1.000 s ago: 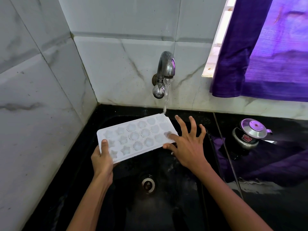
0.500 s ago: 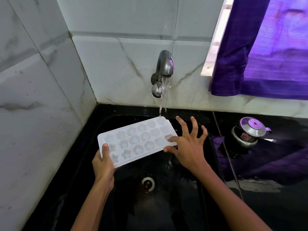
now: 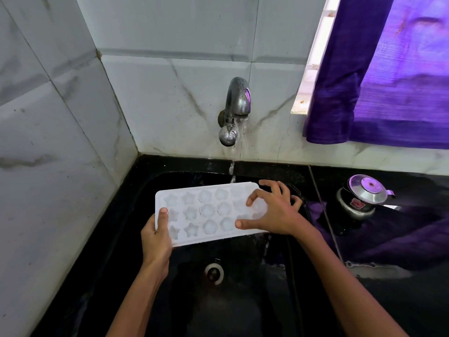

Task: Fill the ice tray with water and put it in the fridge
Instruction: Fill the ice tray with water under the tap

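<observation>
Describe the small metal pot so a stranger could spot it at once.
Start at the purple curtain by the window and drop to the black stone counter right of the sink. The small silver lidded metal pot stands there alone, with a red label on its side.

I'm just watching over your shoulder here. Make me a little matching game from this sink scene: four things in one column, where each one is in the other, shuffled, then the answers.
Things:
1. ice tray
2. tap
3. metal pot
4. purple curtain

Places:
A. on the black counter, right of the sink
B. hanging at the window, upper right
C. on the tiled wall, water running from it
D. held over the black sink, left hand gripping its near left end, right hand on its right end

Pairs: 1-D, 2-C, 3-A, 4-B
</observation>
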Demonstrator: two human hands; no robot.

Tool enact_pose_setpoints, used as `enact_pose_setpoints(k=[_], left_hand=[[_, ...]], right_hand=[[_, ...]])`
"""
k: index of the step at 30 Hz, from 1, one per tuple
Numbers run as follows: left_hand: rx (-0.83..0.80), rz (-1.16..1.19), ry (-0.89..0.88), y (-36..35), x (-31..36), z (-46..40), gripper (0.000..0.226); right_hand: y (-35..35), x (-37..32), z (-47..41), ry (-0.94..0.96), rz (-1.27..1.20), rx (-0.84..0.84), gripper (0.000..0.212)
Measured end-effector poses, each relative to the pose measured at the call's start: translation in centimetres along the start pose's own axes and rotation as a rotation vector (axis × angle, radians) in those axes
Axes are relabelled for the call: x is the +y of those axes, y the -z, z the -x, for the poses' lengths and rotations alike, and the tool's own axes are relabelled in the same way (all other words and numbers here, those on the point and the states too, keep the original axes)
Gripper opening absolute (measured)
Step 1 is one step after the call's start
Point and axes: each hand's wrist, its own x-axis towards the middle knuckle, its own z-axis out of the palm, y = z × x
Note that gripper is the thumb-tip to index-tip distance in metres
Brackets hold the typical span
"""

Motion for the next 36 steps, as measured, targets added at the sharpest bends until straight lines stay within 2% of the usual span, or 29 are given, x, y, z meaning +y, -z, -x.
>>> enact_pose_setpoints(k=[5,12,18,21,24,28,31,33,36], left_hand=[[-0.009,0.020,0.013,-0.5,0.0,0.2,0.021],[0.000,-0.006,0.016,0.2,0.0,-0.1,0.020],[-0.023,0.020,0.067,0.7,-0.3,0.0,0.022],[-0.024,0.047,0.074,0.6,-0.5,0.2,0.022],[-0.008,0.065,0.064,0.2,-0.4,0.4,0.022],[-0.004,0.068,0.042,-0.4,0.0,0.3,0.022],[-0.009,0.056,0.032,-0.3,-0.1,0.3,0.021],[0.001,0.065,0.047,-0.1,-0.2,0.2,0.023],[0.015,0.068,0.057,0.1,-0.2,0.1,0.026]], right_hand=[[-1.3,-0.8,-2.0,0.092,0.095,0.038,0.041],[-1.6,-1.8,-2.9,0.122,0.286,0.057,0.042],[-0.6,-2.3,-2.9,0.128,0.268,-0.082,0.044],[-0.4,-2.3,-2.9,0.124,0.304,0.048,0.036],[-1.1,-2.1,-2.9,0.158,0.472,0.208,0.037],[-2.2,-2.4,-3.0,0.188,0.555,0.415,0.022],[-2.3,-2.5,-3.3,0.171,0.556,0.492,0.028],[-2.2,-2.3,-3.4,0.177,0.524,0.538,0.023],[-2.6,-2.1,-3.4,0.183,0.543,0.528,0.020]])
